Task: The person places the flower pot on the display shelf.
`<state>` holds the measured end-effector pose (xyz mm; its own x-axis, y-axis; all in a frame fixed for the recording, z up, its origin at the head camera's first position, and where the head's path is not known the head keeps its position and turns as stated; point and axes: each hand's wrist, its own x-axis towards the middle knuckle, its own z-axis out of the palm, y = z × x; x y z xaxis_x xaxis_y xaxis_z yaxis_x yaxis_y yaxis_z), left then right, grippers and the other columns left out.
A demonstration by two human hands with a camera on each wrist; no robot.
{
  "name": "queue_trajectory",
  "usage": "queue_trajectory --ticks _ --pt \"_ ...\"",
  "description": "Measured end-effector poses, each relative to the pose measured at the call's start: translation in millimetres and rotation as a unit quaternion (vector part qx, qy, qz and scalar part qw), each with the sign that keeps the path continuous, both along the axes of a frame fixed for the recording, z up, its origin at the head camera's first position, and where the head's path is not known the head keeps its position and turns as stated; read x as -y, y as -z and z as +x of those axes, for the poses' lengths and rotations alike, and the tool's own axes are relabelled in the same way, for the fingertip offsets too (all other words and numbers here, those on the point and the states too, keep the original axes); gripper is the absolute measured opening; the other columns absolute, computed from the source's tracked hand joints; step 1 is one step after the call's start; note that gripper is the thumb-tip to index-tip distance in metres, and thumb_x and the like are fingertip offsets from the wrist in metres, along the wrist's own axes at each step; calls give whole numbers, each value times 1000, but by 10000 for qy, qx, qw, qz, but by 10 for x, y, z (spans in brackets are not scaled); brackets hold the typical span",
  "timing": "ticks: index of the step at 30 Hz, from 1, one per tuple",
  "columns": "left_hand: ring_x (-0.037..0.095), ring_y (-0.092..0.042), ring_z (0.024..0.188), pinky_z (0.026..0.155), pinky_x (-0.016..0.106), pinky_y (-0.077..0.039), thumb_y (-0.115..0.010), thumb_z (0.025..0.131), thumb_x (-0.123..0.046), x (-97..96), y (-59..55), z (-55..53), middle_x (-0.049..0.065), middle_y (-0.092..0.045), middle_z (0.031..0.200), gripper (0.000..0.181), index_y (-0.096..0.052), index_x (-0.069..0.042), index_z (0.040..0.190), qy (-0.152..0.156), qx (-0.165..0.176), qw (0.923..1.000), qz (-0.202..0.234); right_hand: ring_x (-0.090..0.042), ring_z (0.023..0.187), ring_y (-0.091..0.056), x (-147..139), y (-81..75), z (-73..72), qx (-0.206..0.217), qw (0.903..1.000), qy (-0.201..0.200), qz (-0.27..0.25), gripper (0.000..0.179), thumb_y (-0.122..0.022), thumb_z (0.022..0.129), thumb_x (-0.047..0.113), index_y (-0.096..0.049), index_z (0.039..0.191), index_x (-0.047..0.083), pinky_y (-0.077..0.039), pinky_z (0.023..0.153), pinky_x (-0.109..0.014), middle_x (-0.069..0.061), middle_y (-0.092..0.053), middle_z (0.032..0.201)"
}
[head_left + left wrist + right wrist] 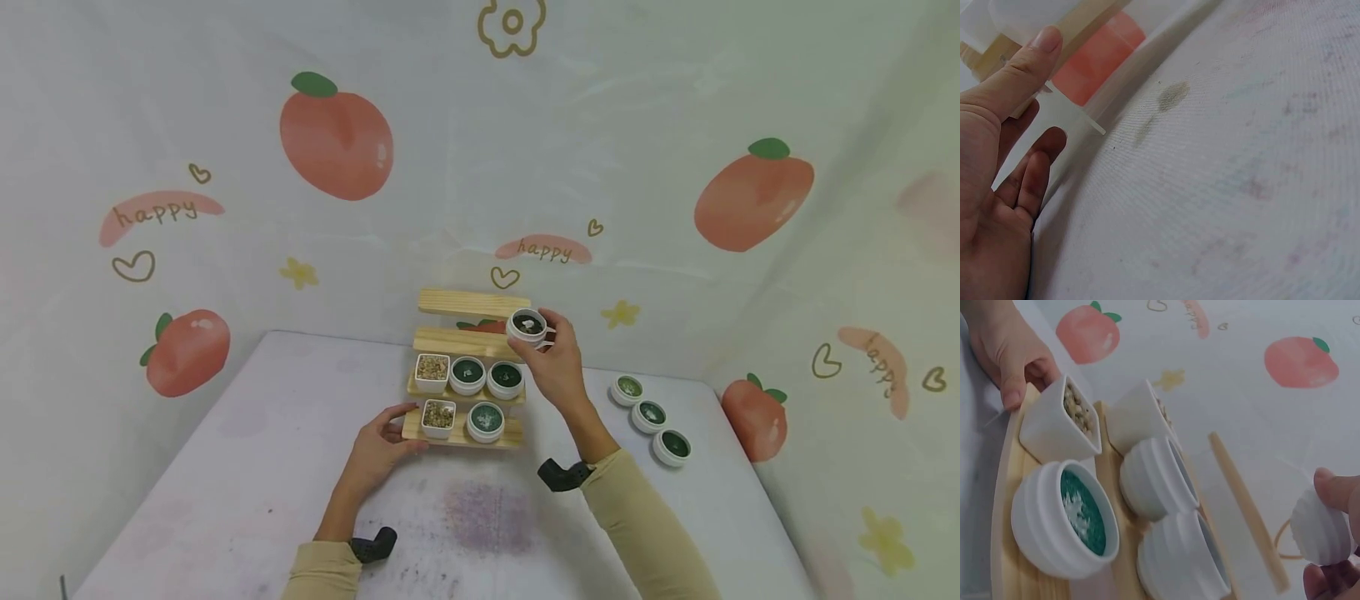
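A small wooden tiered shelf [472, 302] stands at the back of the table. My left hand [375, 454] grips the left end of its lowest board, thumb on top. My right hand [557, 367] holds a small white round pot [527, 340] with dark filling beside the right end of the upper boards; the right wrist view shows its ribbed side [1319, 528]. On the lowest board sit a square white pot [438, 419] of tan grains and a round pot [485, 422] with green filling. The board above carries another square pot [432, 372] and two round ones [468, 376].
Three white round pots with green filling stand in a slanting row on the right of the table, the middle one [648, 417] between the others. Behind the shelf hangs a white fruit-printed backdrop [450, 167]. Purple stains [487, 517] mark the tabletop in front.
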<state>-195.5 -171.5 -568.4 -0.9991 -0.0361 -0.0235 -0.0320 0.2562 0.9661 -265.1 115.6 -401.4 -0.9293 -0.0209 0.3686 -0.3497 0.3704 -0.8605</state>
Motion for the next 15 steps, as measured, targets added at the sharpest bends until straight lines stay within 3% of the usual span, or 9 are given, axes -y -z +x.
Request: queue_trajectory --ticks 5,11,15 --pt "17 -69 88 72 24 -54 -94 71 -32 -11 -33 4 12 -70 105 76 -60 -28 139 -22 52 10000 -5 -28 105 -54 196 14 -29 -227 9994 -192 176 69 -84 85 13 -48 142 -2 -44 81 -22 -21 -46 133" --pt "17 -69 89 73 23 -53 -94 72 -31 -34 -66 36 13 -71 108 75 -60 -28 139 -45 69 10000 1 -27 108 -56 429 116 -90 51 9994 -341 60 73 -83 86 15 -44 145 -3 -48 83 -24 -20 -48 135" --pt "17 -69 90 74 23 -53 -93 73 -32 -31 -69 43 14 -71 109 75 -60 -27 140 -39 46 10000 -9 -25 110 -57 545 166 -113 168 9990 -392 138 65 -84 86 15 -50 139 1 -48 87 -29 -16 -52 132"
